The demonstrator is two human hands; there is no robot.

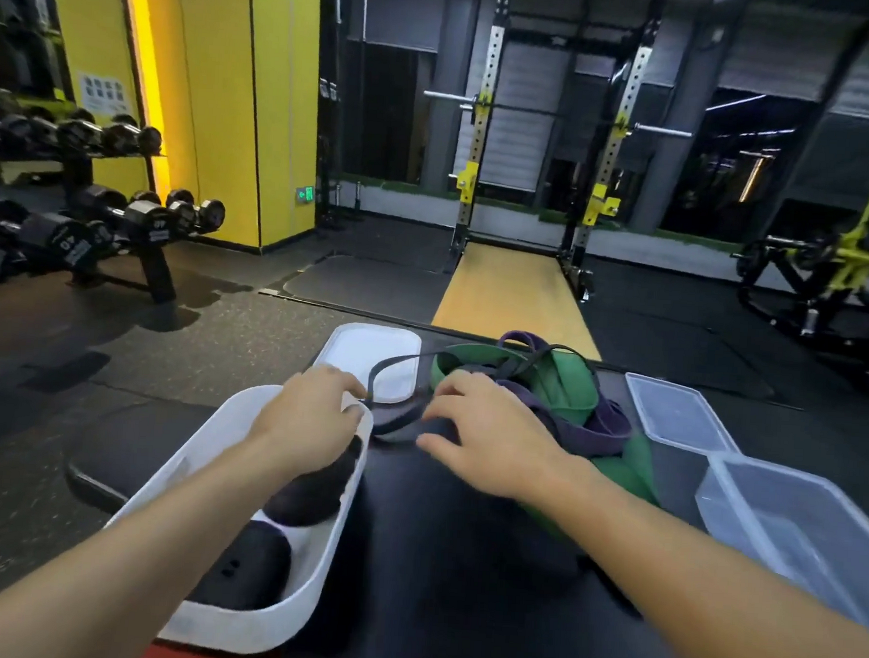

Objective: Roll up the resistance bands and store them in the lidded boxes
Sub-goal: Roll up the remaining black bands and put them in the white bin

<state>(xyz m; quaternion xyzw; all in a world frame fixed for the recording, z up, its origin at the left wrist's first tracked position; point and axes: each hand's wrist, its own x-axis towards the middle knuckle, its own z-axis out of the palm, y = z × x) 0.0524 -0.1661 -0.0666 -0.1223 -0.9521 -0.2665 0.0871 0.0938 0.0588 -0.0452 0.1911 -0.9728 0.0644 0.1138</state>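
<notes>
A thin black resistance band (394,364) loops over the white lid (370,355) and runs back to a flattened coil between my hands. My left hand (309,423) pinches the band at the far rim of the white box (201,447). My right hand (487,433) lies over the band's coil, fingers curled down on it. Two rolled black bands (310,489) sit inside the white box. A wide green band (561,382) and a purple band (604,425) lie tangled in a heap behind my right hand.
All of this sits on a black padded bench (433,557). A clear plastic box (787,523) and its clear lid (676,415) stand at the right. A dumbbell rack (98,216) is left, a squat rack (533,182) ahead.
</notes>
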